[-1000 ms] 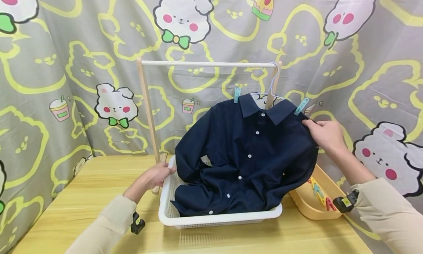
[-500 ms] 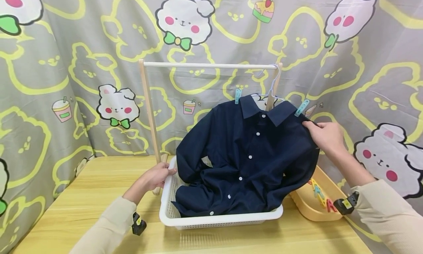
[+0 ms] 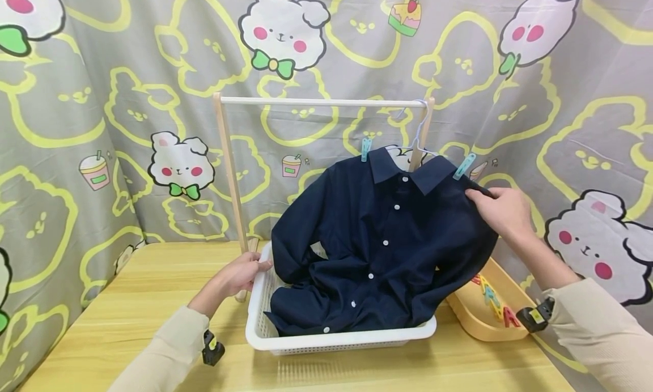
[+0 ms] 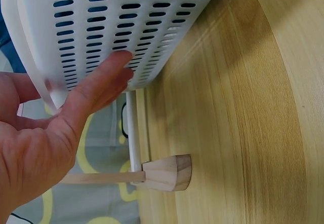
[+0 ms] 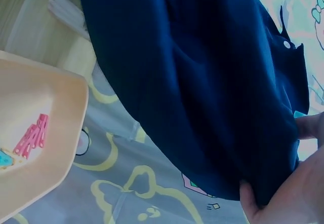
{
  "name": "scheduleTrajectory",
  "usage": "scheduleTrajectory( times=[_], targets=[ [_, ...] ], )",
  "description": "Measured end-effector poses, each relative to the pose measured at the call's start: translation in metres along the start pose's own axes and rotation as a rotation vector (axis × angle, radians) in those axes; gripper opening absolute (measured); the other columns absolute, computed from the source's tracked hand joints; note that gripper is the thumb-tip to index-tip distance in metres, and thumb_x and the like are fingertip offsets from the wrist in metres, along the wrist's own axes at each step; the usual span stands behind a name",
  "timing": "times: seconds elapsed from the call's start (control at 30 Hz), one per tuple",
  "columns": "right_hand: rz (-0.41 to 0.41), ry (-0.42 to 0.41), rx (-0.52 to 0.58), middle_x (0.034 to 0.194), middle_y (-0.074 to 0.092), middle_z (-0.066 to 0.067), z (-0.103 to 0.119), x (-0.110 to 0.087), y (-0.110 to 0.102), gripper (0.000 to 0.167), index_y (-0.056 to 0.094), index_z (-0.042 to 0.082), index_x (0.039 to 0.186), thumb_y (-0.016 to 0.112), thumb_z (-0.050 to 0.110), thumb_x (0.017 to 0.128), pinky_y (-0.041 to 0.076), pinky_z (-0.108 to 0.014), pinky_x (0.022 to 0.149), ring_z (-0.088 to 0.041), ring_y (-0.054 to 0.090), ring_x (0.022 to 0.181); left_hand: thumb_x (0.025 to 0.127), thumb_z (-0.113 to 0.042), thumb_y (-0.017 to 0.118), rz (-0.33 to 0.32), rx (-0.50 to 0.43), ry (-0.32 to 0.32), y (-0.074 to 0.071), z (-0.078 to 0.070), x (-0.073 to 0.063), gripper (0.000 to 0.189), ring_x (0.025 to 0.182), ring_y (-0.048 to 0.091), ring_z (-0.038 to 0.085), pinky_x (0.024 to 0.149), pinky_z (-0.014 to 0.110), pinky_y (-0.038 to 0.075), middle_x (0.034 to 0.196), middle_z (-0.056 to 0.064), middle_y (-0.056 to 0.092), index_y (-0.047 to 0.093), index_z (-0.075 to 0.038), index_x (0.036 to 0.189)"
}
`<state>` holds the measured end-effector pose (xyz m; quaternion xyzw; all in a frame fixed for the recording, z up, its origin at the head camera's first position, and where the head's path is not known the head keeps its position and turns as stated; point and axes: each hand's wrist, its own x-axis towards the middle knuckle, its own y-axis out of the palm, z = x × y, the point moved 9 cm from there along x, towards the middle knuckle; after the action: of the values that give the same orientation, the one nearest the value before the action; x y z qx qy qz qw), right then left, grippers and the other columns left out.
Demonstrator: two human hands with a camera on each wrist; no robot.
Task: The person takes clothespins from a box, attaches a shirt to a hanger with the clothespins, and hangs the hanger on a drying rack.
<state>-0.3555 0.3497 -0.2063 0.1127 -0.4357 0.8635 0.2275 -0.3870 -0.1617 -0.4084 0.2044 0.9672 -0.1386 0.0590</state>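
Observation:
A navy button-up shirt hangs by its shoulders from a thin hanger hooked on the rack's rail. Two teal clothespins clip its shoulders to the hanger. The shirt's lower part lies bunched inside a white perforated basket. My right hand pinches the shirt near the shoulder on the right, just below a clothespin. My left hand grips the basket's left rim; in the left wrist view its fingers lie against the perforated wall. In the right wrist view, the sleeve drapes from my pinching fingers.
A wooden rack with a white rail stands behind the basket. To the right, a yellow-orange tray holds several coloured clothespins. A patterned curtain hangs behind the wooden table.
My right hand has pulled the shoulder fabric slightly outward, and the sleeve on that side has shifted a little to the right. My left hand stays on the basket rim.

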Motion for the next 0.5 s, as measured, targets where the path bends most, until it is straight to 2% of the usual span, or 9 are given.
scheduleTrajectory(
  times=[0.1,0.17,0.3,0.4,0.5],
  targets=[
    [-0.020,-0.050,-0.026,0.066,0.052,-0.010,0.004,-0.002,-0.001,0.058,0.062,0.002,0.077,0.053,0.056,0.098,0.037,-0.041,0.066,-0.034,0.051,0.083,0.107,-0.015,0.042,0.005,-0.002,0.002,0.001,0.000,0.000,0.038,0.104,0.070,0.032,0.081,0.041,0.060,0.119,0.032,0.062,0.046,0.016,0.129],
    [-0.042,-0.078,-0.023,0.076,0.058,-0.019,0.007,-0.004,-0.003,0.055,0.061,0.000,0.083,0.053,0.052,0.099,0.038,-0.052,0.079,-0.040,0.051,0.090,0.107,-0.015,0.042,0.002,-0.005,0.002,0.000,0.000,0.000,0.038,0.103,0.070,0.031,0.081,0.041,0.060,0.119,0.033,0.062,0.046,0.016,0.129],
    [-0.101,-0.109,0.010,0.105,0.063,-0.031,0.011,-0.007,-0.008,0.051,0.063,-0.005,0.103,0.055,0.045,0.099,0.022,-0.069,0.101,-0.051,0.048,0.109,0.107,-0.015,0.042,-0.006,-0.012,-0.005,-0.001,0.000,-0.001,0.037,0.101,0.070,0.030,0.080,0.040,0.060,0.119,0.033,0.062,0.047,0.015,0.128],
    [-0.134,-0.107,0.049,0.113,0.061,-0.032,0.013,-0.008,-0.012,0.052,0.061,-0.007,0.114,0.055,0.042,0.099,0.020,-0.067,0.105,-0.052,0.044,0.116,0.107,-0.015,0.042,-0.001,-0.012,-0.005,0.000,0.001,0.000,0.037,0.101,0.071,0.030,0.079,0.040,0.060,0.119,0.033,0.062,0.046,0.015,0.128],
    [-0.168,-0.102,0.084,0.112,0.060,-0.029,0.015,-0.009,-0.016,0.049,0.060,-0.005,0.117,0.056,0.040,0.099,0.024,-0.062,0.106,-0.048,0.044,0.118,0.108,-0.015,0.042,0.008,-0.013,-0.003,0.000,0.001,0.000,0.038,0.102,0.070,0.031,0.080,0.039,0.060,0.119,0.032,0.062,0.045,0.015,0.129]
  ],
)
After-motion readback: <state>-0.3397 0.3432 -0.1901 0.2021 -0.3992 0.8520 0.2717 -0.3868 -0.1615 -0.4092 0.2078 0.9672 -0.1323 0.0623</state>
